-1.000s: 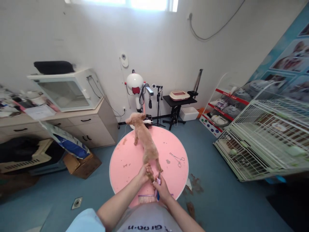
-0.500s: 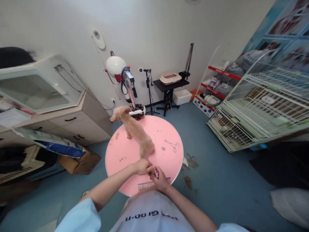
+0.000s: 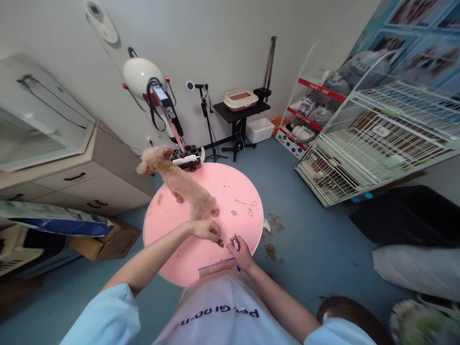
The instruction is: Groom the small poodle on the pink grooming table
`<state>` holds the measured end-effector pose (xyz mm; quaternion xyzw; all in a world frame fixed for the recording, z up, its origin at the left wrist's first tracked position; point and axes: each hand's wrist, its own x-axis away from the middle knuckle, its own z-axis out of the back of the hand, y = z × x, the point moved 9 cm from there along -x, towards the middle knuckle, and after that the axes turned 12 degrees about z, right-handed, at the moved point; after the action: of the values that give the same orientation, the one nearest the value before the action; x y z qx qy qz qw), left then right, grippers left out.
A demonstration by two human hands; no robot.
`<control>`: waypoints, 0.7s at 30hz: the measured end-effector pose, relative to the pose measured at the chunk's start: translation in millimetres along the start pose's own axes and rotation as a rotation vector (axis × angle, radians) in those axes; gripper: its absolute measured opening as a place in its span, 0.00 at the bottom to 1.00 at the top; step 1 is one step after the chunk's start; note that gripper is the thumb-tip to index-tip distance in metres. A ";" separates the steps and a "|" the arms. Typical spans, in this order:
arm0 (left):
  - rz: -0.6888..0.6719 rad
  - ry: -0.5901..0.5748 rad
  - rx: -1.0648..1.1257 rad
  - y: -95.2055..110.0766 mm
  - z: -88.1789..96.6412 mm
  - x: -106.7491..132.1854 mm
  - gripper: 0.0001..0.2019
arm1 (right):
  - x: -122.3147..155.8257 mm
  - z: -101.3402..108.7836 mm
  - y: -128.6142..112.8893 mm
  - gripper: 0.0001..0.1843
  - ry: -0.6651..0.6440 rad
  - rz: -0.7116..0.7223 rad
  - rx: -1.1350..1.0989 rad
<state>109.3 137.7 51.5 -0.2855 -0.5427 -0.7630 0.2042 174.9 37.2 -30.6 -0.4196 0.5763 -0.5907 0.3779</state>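
A small tan dog (image 3: 187,184), clipped short, stands on the round pink table (image 3: 172,249) and faces away to the left. My left hand (image 3: 206,231) is closed round one of its hind legs, drawn back toward me; the dark paw (image 3: 220,243) pokes out past my fingers. A slim, pen-like tool (image 3: 236,245), pinkish with a dark tip and blue end, is held upright in my right hand (image 3: 242,254), just right of the paw and apart from it. By my apron lies a purple-backed comb (image 3: 215,268). Metal scissors (image 3: 246,206) rest toward the table's right side.
Behind the table stand a white lamp-like machine (image 3: 143,79) on an arm, a tripod (image 3: 205,110) and a black stand (image 3: 239,115). Wire cages (image 3: 359,143) are at right, drawers (image 3: 79,177) at left. Hair clumps (image 3: 271,251) lie on the floor.
My right hand with the tool has moved apart from my left hand. The hind paw now shows between them. The camera view has turned slightly right.
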 end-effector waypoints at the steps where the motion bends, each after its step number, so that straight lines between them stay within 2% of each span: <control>1: 0.019 -0.002 -0.033 2.3 2.2 2.2 0.14 | -0.9 -4.1 -4.0 0.12 -0.014 0.013 -0.023; 5: 0.087 0.160 -0.300 16.2 20.1 9.7 0.13 | -8.0 -15.6 -22.1 0.14 -0.059 0.051 0.034; 10: 0.085 0.328 -0.510 33.6 29.8 17.1 0.05 | -12.2 -8.6 -48.6 0.15 -0.063 0.159 0.300; 14: 0.050 0.407 -0.516 39.2 33.1 22.1 0.07 | -17.0 -3.1 -81.0 0.15 -0.037 0.274 0.465; 17: 0.035 0.441 -0.489 40.0 34.2 24.1 0.06 | -22.7 -7.2 -108.7 0.12 -0.066 0.398 0.635; 21: 0.016 0.484 -0.444 39.7 34.8 25.6 0.06 | -26.8 -12.7 -126.7 0.11 -0.130 0.474 0.836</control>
<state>122.2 157.5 105.2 -0.1379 -0.2967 -0.9067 0.2662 177.6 73.1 94.4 -0.1250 0.3447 -0.6417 0.6736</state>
